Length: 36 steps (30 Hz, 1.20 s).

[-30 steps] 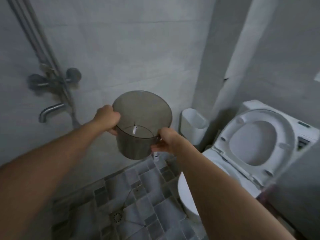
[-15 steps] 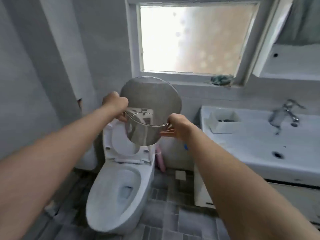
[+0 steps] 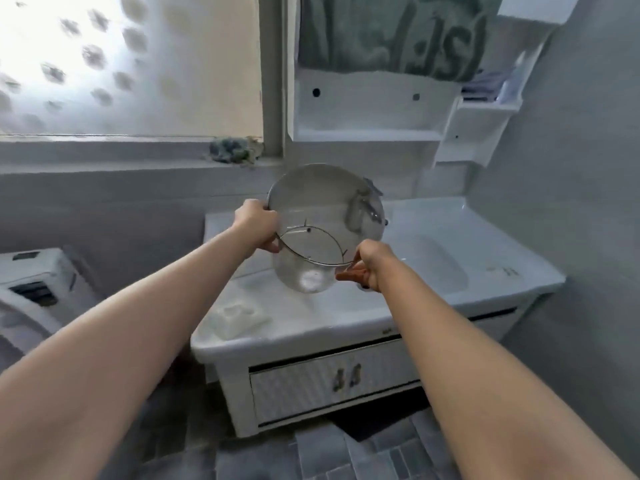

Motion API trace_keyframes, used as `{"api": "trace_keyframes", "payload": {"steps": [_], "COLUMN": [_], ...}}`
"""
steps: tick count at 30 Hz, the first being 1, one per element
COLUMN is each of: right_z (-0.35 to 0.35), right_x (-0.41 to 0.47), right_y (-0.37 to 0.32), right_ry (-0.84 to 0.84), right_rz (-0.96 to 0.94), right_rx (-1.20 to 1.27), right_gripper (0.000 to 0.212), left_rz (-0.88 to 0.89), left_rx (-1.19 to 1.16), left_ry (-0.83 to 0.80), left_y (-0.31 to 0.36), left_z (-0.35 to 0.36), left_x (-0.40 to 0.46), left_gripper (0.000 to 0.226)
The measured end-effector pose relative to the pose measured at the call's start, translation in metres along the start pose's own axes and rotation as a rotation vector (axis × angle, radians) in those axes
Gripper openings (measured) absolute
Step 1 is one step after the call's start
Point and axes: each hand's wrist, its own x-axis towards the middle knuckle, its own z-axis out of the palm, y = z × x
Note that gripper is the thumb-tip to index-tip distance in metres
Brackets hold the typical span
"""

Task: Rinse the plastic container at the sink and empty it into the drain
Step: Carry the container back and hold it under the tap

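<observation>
A see-through, smoky plastic container (image 3: pixel 322 206), round and open-topped, hangs in the air over the left part of the white sink (image 3: pixel 485 271). It tilts with its mouth toward me. My left hand (image 3: pixel 256 225) grips its left rim and my right hand (image 3: pixel 369 266) grips the near right rim. The tap (image 3: pixel 362 209) shows only blurred through the container's wall. The basin's hollow (image 3: pixel 436 261) lies just right of the container; the drain is not visible.
A white soap dish (image 3: pixel 237 315) sits on the sink's front left corner. Below is a cabinet drawer (image 3: pixel 332 382). A toilet (image 3: pixel 31 282) stands at the left edge. White shelves (image 3: pixel 367 133) and a green towel (image 3: pixel 391 32) hang above the sink.
The view swung right from the shower wall, past the toilet, to the sink. Both hands kept hold of the container, which now hangs over the sink.
</observation>
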Motion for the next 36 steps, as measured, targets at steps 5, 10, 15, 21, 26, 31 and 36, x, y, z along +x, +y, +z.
{"api": "trace_keyframes", "payload": {"steps": [5,10,15,21,26,31,36], "right_z": [-0.066,-0.128,-0.167,-0.203,-0.23,-0.249,-0.249], "right_x": [0.061,0.105,0.151,0.219,0.283,0.331,0.361], "right_y": [-0.013,-0.021,-0.018,-0.035,-0.053,-0.064,-0.07], "right_ry": [0.134,0.263,0.281,0.2,0.033,-0.045,-0.183], "right_rz": [0.033,0.088,0.141,0.186,0.24,0.289,0.328], "right_rx": [0.059,0.108,0.042,-0.086,-0.27,-0.353,-0.437], "right_gripper": [0.039,0.021,0.017,0.031,0.043,0.048,0.045], "left_rz": [-0.038,-0.048,-0.122,-0.203,-0.305,-0.4,-0.497], "left_rx": [-0.038,-0.048,-0.024,-0.048,-0.077,-0.097,-0.095], "left_ry": [-0.181,-0.399,-0.48,-0.51,-0.418,-0.362,-0.284], "left_y": [0.023,0.039,0.041,0.037,0.035,0.032,0.017], "left_z": [0.099,0.185,0.247,0.308,0.354,0.39,0.396], "left_x": [0.052,0.094,0.122,0.168,0.196,0.218,0.229], "left_gripper": [0.024,0.028,0.009,0.039,0.04,0.038,0.027]}}
